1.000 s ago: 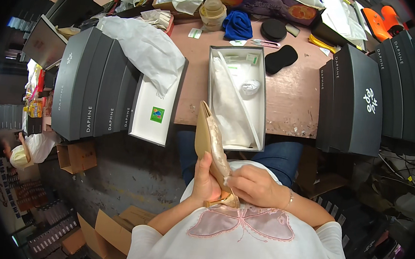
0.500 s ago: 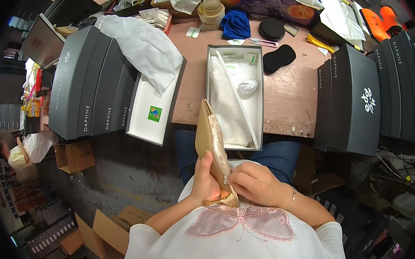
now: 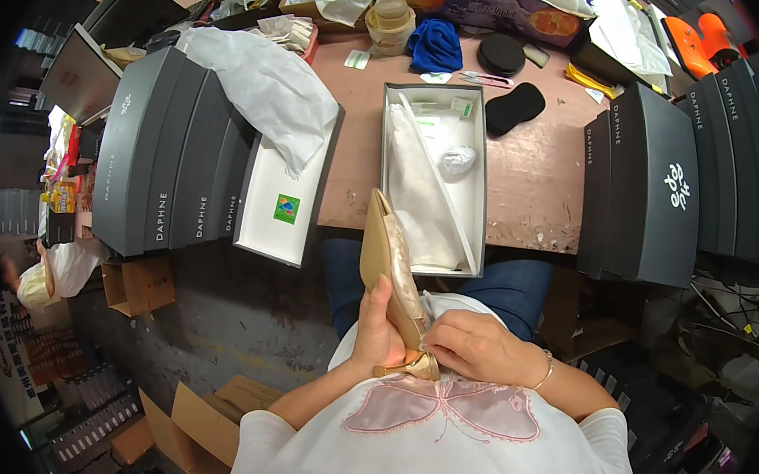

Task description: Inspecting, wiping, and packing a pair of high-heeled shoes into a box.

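Note:
A beige and gold high-heeled shoe (image 3: 389, 256) is upright in front of my chest, pointed toe up and its tan sole turned to the left. My left hand (image 3: 377, 330) is wrapped round its heel end, thumb along the sole. The slim gold heel (image 3: 396, 367) sticks out below. At the shoe's right edge, my right hand (image 3: 476, 345) is closed, fingertips pinched together; what they hold is hidden. Just beyond stands an open shoebox (image 3: 484, 192), with white tissue paper (image 3: 423, 196) and a crumpled white ball (image 3: 458, 160) inside.
Grey shoeboxes stand at the left (image 3: 149, 157) and right (image 3: 640, 186). A box lid (image 3: 264, 230) lies beside the left stack under white paper (image 3: 266, 90). Behind are a black pad (image 3: 515, 110), pink thread snips (image 3: 488, 80), a blue cloth (image 3: 435, 47) and a bottle (image 3: 389, 19).
My right hand has shifted slightly right and down along the shoe's edge, fingers still pinched. The left hand keeps its grip. The whole view has moved a little.

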